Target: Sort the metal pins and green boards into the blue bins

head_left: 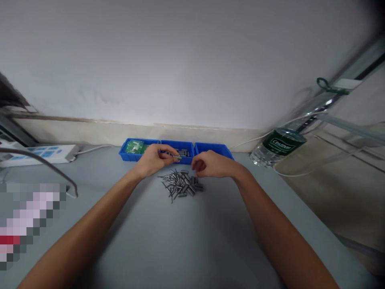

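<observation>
A pile of small grey metal pins and cylinders [180, 184] lies on the grey table. Behind it stand three blue bins in a row. The left bin [128, 157] holds green-and-white packets, the middle bin [177, 143] holds metal cylinders, and no contents show in the right bin [213, 148]. My left hand [156, 159] pinches a small metal piece [178, 157] at the front of the middle bin. Just right of and above the pile is my right hand [212, 163], its fingers curled together; what they hold, if anything, is hidden.
On the left are a white power strip [57, 154] and a dark cable [45, 160]. A plastic bottle with a green label [279, 144] stands at the back right, near a metal frame post [319, 108] and a white cord. A wall rises behind the bins.
</observation>
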`<state>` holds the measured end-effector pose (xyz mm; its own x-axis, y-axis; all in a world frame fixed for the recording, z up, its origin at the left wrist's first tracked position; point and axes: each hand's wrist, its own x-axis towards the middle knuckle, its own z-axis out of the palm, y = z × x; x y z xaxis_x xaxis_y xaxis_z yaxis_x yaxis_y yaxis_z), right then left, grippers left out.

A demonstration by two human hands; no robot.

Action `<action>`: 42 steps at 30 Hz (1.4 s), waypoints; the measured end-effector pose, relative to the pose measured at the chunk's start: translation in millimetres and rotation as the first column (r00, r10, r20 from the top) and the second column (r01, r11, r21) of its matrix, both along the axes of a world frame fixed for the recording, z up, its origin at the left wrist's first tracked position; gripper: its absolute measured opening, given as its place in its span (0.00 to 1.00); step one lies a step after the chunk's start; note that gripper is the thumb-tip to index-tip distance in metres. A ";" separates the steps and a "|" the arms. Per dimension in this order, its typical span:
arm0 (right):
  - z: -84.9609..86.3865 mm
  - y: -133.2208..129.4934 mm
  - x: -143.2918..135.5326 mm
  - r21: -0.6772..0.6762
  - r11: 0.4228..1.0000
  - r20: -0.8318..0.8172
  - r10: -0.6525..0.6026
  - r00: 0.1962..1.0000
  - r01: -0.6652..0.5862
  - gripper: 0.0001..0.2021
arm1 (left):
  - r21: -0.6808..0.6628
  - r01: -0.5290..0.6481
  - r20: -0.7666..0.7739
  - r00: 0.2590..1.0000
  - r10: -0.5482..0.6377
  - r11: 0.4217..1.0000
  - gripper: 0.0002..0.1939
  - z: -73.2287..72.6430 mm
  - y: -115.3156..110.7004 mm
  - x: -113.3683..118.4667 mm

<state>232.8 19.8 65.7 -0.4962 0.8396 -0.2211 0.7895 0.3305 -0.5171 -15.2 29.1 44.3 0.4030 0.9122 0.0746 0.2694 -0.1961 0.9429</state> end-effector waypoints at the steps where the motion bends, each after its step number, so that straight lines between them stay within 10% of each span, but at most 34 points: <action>1: -1.5 0.3 -0.5 -0.017 1.000 0.080 -0.005 0.997 0.007 0.09 | -0.003 -0.037 0.005 0.999 0.037 0.999 0.10 -2.7 1.6 0.3; 14: -18.5 3.3 -8.4 0.004 0.998 0.248 -0.059 0.967 0.060 0.12 | 0.075 -0.065 -0.005 0.998 0.066 0.995 0.09 -6.6 5.8 1.7; 20: -6.4 4.0 1.5 -0.060 0.998 -0.091 0.005 0.996 -0.011 0.08 | 0.121 0.145 -0.057 0.989 -0.139 0.982 0.09 -0.7 1.4 -0.5; 28: 4.4 -0.8 1.4 -0.156 0.987 -0.561 -0.055 0.826 -0.040 0.15 | -0.016 0.281 0.054 0.959 -0.279 0.960 0.15 8.0 -1.6 -5.8; 35: -0.2 -1.0 -4.1 -0.110 0.994 -0.704 -0.069 0.707 -0.013 0.15 | -0.072 0.294 0.133 0.950 -0.283 0.953 0.13 11.4 -8.1 0.1; 42: 2.3 -3.6 -9.0 -0.091 0.994 -0.633 -0.009 0.774 -0.063 0.15 | -0.080 0.284 0.151 0.951 -0.270 0.955 0.13 9.7 -6.7 0.3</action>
<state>223.8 16.2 68.0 -0.5764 0.8144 0.0679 0.2644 0.2644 -0.9275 -14.9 22.4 54.0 0.6335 0.7713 0.0614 0.0851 -0.1483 0.9853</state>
